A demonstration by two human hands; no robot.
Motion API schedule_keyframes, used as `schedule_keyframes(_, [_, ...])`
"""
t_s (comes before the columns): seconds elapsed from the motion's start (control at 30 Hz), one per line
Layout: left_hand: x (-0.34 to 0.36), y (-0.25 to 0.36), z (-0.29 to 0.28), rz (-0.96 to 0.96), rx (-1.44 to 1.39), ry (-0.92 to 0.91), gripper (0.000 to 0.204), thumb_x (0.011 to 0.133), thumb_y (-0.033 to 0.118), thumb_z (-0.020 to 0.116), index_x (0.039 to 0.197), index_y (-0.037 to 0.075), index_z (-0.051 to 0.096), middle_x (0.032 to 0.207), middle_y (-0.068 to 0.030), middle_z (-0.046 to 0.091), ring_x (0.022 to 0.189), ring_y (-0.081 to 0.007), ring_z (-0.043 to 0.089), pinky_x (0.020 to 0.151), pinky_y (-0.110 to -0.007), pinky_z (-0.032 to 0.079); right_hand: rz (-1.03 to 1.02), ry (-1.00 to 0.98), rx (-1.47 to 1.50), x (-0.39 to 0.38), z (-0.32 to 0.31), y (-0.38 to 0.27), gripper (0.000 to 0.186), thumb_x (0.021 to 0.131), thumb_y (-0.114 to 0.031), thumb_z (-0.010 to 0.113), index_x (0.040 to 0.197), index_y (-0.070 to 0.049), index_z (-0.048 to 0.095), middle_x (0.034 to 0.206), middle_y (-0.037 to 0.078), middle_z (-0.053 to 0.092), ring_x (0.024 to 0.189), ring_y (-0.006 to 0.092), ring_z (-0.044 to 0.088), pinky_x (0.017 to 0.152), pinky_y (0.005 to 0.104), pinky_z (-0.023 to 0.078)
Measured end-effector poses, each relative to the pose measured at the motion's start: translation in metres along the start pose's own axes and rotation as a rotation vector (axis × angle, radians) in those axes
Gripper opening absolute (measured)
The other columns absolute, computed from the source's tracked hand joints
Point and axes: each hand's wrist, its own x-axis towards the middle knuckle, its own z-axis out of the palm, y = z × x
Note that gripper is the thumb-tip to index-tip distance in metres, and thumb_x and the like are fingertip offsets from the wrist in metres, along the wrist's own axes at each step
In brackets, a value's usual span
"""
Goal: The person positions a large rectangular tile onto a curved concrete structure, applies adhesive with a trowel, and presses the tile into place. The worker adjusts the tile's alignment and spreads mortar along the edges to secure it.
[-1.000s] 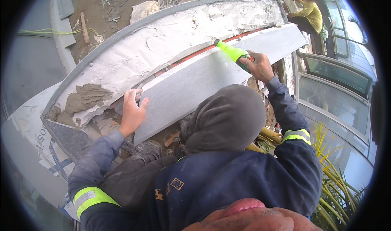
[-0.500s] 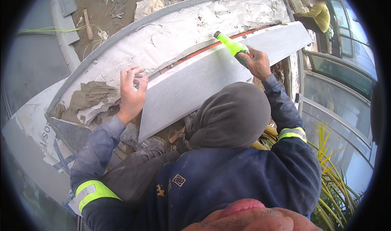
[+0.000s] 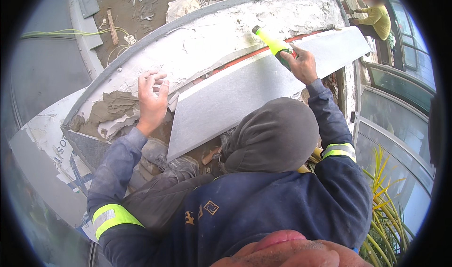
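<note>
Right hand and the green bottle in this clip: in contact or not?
Touching. The head view shows the right hand gripping the lower part of the green bottle, with the capped end pointing away from it.

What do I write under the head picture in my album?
Right hand grips a green bottle above a grey slab; left hand is empty.

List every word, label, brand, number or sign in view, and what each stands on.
White sheet: dark letters, not copied here.
Green bottle in the right hand: label too small to read.
Navy top: small orange emblems, no wording legible.
</note>
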Motion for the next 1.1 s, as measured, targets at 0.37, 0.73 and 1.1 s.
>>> schedule_keyframes(0.37, [-0.007,-0.013,-0.002,-0.07,-0.03,0.019,0.02,0.099,0.012,0.066,0.116,0.002,0.067,0.125,-0.0125,0.054,0.098,-0.0207,0.064,0.084,-0.035,0.055,-0.11,-0.125,0.231,0.006,0.022,-0.051,0.062,0.091,-0.038,0.077,0.127,0.011,0.068,0.087,0.028,0.075,0.072,0.0306,0.076,0.072,0.0376,0.06])
schedule_keyframes(0.73, [-0.004,-0.025,-0.018,-0.06,-0.046,0.105,0.019,0.098,0.012,0.066,0.114,0.001,0.068,0.127,-0.0124,0.054,0.096,-0.0187,0.065,0.084,-0.034,0.056,0.052,-0.087,0.07,-0.021,-0.021,-0.009,0.055,0.092,-0.034,0.075,0.125,0.009,0.07,0.091,0.026,0.077,0.079,0.0245,0.077,0.072,0.0368,0.058])
schedule_keyframes(1.1, [0.003,-0.02,-0.006,-0.081,-0.014,0.019,0.021,0.101,0.014,0.064,0.118,0.003,0.068,0.131,-0.0116,0.055,0.105,-0.0202,0.063,0.089,-0.035,0.054,-0.128,-0.349,0.139,-0.05,0.003,-0.1,0.056,0.088,-0.032,0.08,0.126,0.009,0.069,0.104,0.029,0.075,0.092,0.0359,0.077,0.081,0.0418,0.059])
